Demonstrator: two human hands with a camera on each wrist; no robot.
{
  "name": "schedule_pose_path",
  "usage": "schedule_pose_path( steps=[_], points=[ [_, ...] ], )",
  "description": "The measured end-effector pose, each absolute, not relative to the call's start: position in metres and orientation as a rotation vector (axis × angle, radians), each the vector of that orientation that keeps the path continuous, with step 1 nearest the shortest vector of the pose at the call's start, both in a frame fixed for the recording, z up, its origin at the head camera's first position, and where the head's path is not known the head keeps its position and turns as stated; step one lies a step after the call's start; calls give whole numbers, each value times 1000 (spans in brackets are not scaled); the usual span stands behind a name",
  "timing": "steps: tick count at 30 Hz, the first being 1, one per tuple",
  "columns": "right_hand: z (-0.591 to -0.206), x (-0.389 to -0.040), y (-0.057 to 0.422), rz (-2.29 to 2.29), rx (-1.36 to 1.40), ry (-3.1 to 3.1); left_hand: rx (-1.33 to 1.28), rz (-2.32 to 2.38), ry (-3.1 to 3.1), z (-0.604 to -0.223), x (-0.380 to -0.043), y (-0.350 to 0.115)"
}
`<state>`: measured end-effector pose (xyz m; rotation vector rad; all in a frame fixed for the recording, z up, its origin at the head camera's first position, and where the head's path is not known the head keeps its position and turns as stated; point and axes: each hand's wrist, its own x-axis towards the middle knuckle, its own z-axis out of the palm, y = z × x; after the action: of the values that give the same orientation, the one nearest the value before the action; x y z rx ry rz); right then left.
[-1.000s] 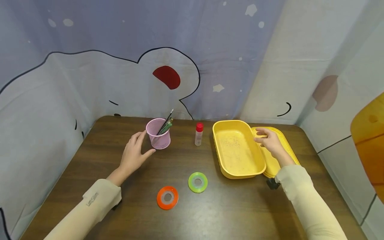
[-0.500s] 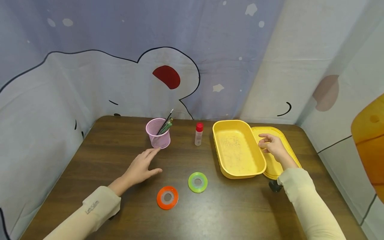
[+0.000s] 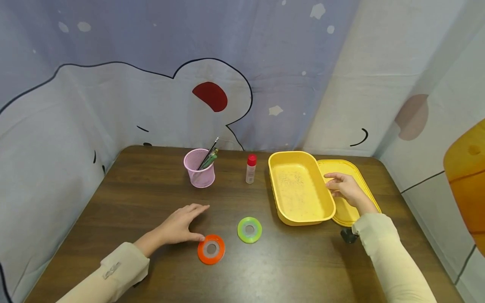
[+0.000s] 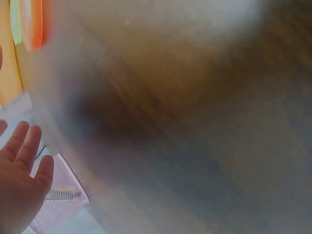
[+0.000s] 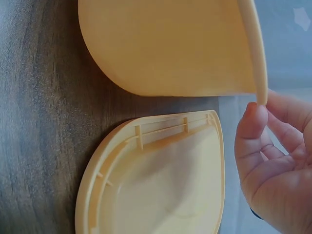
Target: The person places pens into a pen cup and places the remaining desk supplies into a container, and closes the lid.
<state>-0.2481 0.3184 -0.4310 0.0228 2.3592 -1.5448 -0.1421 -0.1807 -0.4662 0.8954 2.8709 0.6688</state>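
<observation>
In the head view my left hand [image 3: 181,225] is over the table with its fingers spread. Its thumb tip is at the edge of a flat orange disc [image 3: 204,252] with a pale ring in its middle; whether they touch I cannot tell. A matching green disc [image 3: 249,237] lies to the right. My right hand [image 3: 346,189] is at the right side of a yellow rectangular container [image 3: 299,189]. The right wrist view shows the thumb and index finger pinching the container's rim [image 5: 256,48]. Under that hand lies a yellow lid [image 5: 156,195].
A pink mesh pencil cup [image 3: 202,179] with several pens stands at the back left. Beside it stands a small tube with a red cap [image 3: 251,169]. The brown table [image 3: 273,269] meets a printed curtain [image 3: 151,97] at its back edge.
My left hand has moved from beside the pencil cup toward me, to the orange disc. My right hand has shifted slightly nearer and taken the container's rim. The container has shifted very slightly left.
</observation>
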Motion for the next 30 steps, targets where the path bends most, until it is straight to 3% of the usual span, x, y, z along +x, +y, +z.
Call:
schedule_pose_path(
  steps=[30],
  points=[
    [-427,-240,316,-1539,52,2230,1147,440,2728,-481,-118,-168]
  ],
)
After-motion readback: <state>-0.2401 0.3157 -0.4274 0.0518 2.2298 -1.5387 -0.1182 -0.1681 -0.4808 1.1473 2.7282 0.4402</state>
